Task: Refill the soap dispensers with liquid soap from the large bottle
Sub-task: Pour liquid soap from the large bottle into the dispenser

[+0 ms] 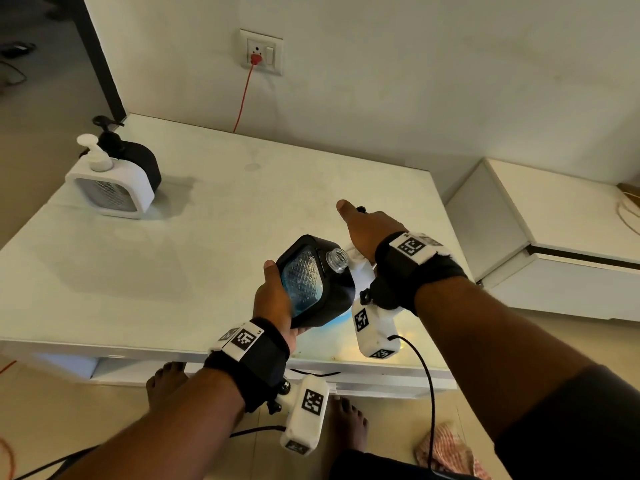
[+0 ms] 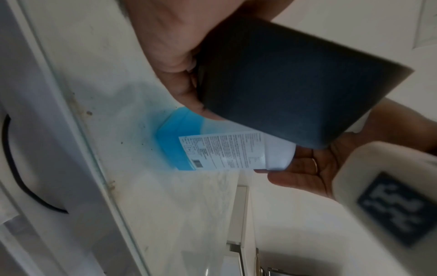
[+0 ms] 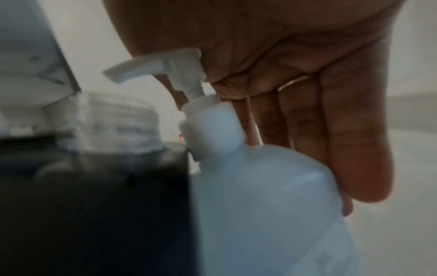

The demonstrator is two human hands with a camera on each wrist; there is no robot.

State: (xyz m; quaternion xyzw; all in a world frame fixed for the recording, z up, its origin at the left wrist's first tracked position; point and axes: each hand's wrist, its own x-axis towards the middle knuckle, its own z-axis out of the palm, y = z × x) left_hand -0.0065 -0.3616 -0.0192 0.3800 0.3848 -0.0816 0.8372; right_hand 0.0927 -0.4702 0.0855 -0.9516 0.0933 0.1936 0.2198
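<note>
My left hand (image 1: 273, 299) grips a black soap dispenser (image 1: 311, 282) and tilts it; its pump is off and its clear threaded neck (image 1: 337, 259) points toward the large bottle. In the left wrist view my fingers (image 2: 170, 46) wrap round the dispenser's dark side (image 2: 295, 84). The large translucent bottle (image 2: 224, 151) stands just beyond it on the table, with blue soap low inside and a printed label. My right hand (image 1: 370, 230) lies open over the bottle, its palm (image 3: 307, 74) against the white pump head (image 3: 165, 63) and its fingers straight down behind the bottle (image 3: 260, 186).
A white dispenser (image 1: 110, 188) and a second black one (image 1: 138, 161) stand at the far left of the white table (image 1: 173, 254). A small black part (image 1: 361, 209) lies past my right fingertips. A red cord runs to the wall socket (image 1: 256, 58). A white cabinet (image 1: 554, 230) stands to the right.
</note>
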